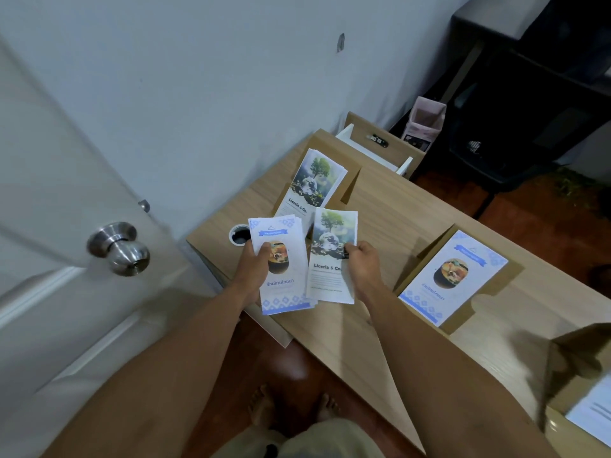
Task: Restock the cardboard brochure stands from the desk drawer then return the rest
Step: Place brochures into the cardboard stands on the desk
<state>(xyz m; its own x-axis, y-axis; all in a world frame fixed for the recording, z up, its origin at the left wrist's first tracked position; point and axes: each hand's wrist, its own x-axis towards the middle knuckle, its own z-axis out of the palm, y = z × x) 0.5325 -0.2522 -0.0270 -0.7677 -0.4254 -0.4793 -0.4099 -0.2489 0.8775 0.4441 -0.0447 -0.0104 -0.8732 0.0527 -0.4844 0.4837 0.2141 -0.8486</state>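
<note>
the left hand (256, 259) holds a fanned stack of blue brochures (281, 266), thumb pinched over the face and fingers curled behind, hidden. the right hand (362, 259) pinches a thinner bundle of tree-and-globe brochures (330, 246) by its right edge, thumb on top. both bundles hang over the near-left corner of the tabletop (390, 209), just short of the far cardboard stand (347, 173), which already carries matching tree brochures (312, 180). a second stand (476, 302) to the right holds blue brochures of the other print (453, 279), and a third box sits blurred at the lower right.

the paper looks light, thin and glossy, so sheets will likely slide on one another and bend if gripped at one corner; a hold across the middle of the long edges, squared first against the tabletop, should keep each bundle together. the stand pockets look snug and soft-walled, so a skewed entry could buckle corners or tip the stand.

room is tight on the left: the door (66, 226) and its knob (119, 249) stand close beside the left forearm, and the cable hole (239, 234) lies just beside the blue stack. the open drawer (377, 143) sits past the far end, with bare wood between the stands.
</note>
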